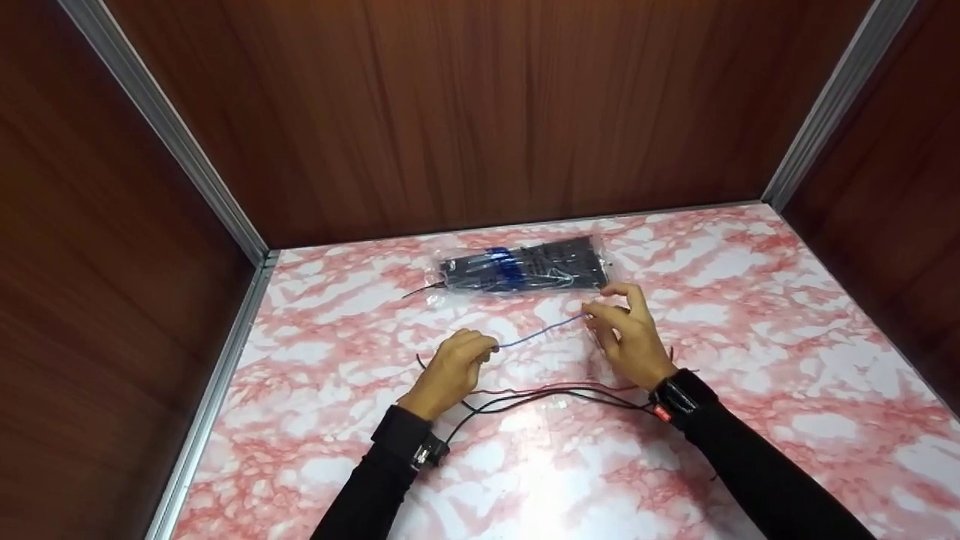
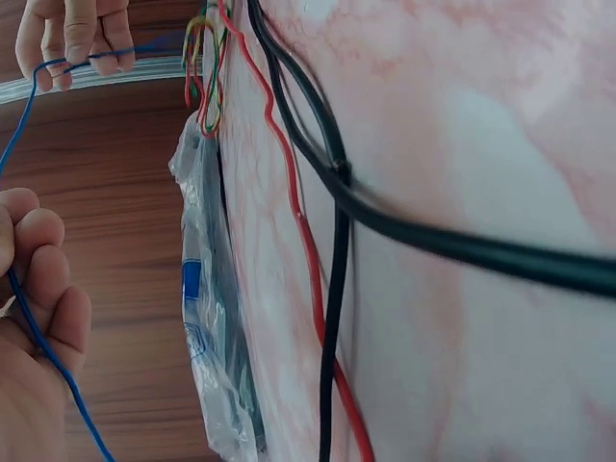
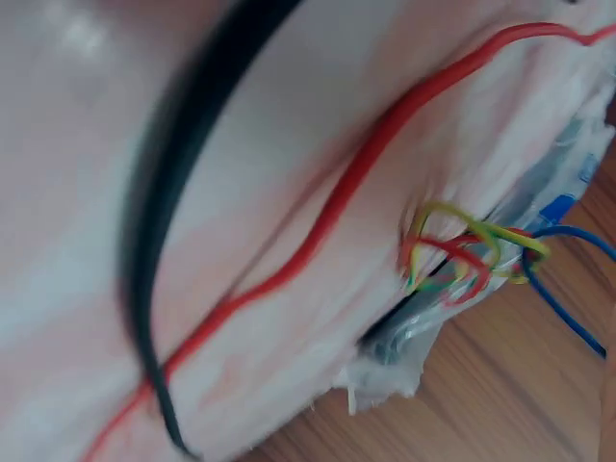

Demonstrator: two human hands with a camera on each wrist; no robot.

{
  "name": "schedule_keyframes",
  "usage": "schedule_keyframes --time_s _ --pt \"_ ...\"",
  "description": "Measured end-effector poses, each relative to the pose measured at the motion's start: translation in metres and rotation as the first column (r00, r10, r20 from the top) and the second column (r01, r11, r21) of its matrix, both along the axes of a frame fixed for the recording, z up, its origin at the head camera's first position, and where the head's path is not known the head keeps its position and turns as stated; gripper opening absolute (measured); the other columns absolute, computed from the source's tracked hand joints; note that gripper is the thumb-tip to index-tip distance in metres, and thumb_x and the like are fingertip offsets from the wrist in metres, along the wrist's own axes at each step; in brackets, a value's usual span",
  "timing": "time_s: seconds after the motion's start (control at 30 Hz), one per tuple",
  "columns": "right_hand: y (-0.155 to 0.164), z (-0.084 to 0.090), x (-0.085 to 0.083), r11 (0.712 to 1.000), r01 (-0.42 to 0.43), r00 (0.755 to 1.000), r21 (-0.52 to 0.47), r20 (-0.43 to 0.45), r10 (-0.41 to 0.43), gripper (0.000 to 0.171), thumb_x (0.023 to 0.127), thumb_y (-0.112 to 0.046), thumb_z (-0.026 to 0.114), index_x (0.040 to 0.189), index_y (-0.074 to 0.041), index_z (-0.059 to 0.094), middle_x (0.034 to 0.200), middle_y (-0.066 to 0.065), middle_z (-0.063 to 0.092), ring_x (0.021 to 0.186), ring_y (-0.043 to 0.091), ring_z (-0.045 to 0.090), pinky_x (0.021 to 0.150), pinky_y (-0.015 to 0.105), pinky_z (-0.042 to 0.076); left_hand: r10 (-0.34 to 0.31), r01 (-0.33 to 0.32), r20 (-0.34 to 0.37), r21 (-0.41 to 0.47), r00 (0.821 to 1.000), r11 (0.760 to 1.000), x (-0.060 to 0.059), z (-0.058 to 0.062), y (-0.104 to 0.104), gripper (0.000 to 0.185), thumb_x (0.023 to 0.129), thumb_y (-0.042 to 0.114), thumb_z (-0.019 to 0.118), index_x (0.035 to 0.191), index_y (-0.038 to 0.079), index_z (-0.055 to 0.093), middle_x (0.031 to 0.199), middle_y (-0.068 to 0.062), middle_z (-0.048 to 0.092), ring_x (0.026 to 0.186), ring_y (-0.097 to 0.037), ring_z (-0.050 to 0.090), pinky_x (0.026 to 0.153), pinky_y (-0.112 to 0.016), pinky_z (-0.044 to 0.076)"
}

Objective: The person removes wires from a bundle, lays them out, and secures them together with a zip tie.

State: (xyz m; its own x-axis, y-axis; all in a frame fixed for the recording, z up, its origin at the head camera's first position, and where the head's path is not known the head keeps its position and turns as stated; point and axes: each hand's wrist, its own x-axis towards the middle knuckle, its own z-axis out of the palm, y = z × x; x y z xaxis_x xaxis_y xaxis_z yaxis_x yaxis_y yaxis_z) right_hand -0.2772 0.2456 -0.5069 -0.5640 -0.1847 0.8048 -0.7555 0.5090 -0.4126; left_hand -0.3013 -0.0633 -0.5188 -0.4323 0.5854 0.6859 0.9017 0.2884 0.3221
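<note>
While both hands hover apart, left hand (image 1: pixel 452 367) and right hand (image 1: pixel 628 331) each pinch the blue wire (image 1: pixel 541 330)

Blue wire (image 2: pixel 29 327) running between left hand (image 2: pixel 34 337) and right hand (image 2: pixel 72 38), both pinching it. Red wire (image 2: pixel 308 250) and black cable (image 2: pixel 337 250) lying across marbled table (image 2: pixel 462 125). Clear plastic bag (image 2: pixel 207 318) resting beside them.

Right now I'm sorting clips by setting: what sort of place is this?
Likely a recording booth rather than a home: wood-grain panel walls with metal corner strips box in a pink marbled tabletop. Both hands stretch a blue wire, with a bag of cable ties behind.
</note>
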Motion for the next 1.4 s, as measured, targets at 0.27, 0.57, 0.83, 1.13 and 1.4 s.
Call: schedule_keyframes --time_s 0.27,0.57,0.83,1.13,1.4 --pt "0.026 -0.011 -0.009 0.939 0.037 0.999 0.343 -0.035 -0.027 0.024 0.085 0.009 0.06 0.103 -0.005 0.068 0.098 0.01 0.052 0.086 0.014 0.052 0.072 0.025 0.044 0.029 -0.042 -0.121 -0.1 0.992 0.994 -0.001 0.009 -0.004 0.009 0.095 0.002 0.057 0.092 0.007 0.064 0.076 0.0 0.057 0.072 -0.018 0.051 0.067 -0.029 0.043" --pt "0.048 -0.007 -0.013 0.763 0.181 0.983 0.621 -0.122 -0.134 0.006 0.09 -0.004 0.057 0.09 -0.004 0.062 0.077 0.007 0.054 0.072 0.029 0.05 0.068 0.041 0.043 0.046 -0.066 -0.134 -0.148 0.99 0.987 -0.006 0.015 -0.01 0.014 0.09 -0.006 0.058 0.089 0.007 0.062 0.074 -0.001 0.055 0.069 -0.019 0.049 0.065 -0.03 0.042" --pt "0.067 -0.008 -0.02 0.633 0.323 0.946 0.704 -0.219 -0.239 0.011 0.087 -0.012 0.056 0.085 -0.001 0.059 0.081 0.014 0.054 0.076 0.036 0.049 0.072 0.047 0.039 0.028 -0.053 -0.152 -0.16 0.988 0.986 -0.009 0.013 -0.013 0.019 0.087 -0.011 0.058 0.091 0.007 0.062 0.076 -0.002 0.057 0.069 -0.019 0.048 0.065 -0.029 0.042" --pt "0.111 0.0 -0.015 0.622 0.383 0.899 0.683 -0.12 -0.422 0.019 0.068 0.008 0.066 0.081 -0.005 0.063 0.074 0.011 0.059 0.07 0.033 0.046 0.061 0.046 0.033 0.098 -0.115 -0.133 -0.128 0.986 0.985 -0.009 0.009 -0.034 0.019 0.088 -0.011 0.055 0.091 0.005 0.065 0.076 -0.002 0.058 0.069 -0.019 0.051 0.067 -0.031 0.044" --pt "0.12 -0.002 -0.015 0.644 0.322 0.859 0.694 0.072 -0.507 0.025 0.08 -0.006 0.073 0.105 -0.007 0.067 0.115 0.018 0.057 0.104 0.043 0.044 0.079 0.058 0.028 0.125 -0.145 -0.133 -0.154 0.983 0.977 -0.012 0.005 -0.032 0.021 0.086 -0.013 0.055 0.09 0.006 0.065 0.077 -0.003 0.059 0.07 -0.02 0.05 0.068 -0.032 0.043"
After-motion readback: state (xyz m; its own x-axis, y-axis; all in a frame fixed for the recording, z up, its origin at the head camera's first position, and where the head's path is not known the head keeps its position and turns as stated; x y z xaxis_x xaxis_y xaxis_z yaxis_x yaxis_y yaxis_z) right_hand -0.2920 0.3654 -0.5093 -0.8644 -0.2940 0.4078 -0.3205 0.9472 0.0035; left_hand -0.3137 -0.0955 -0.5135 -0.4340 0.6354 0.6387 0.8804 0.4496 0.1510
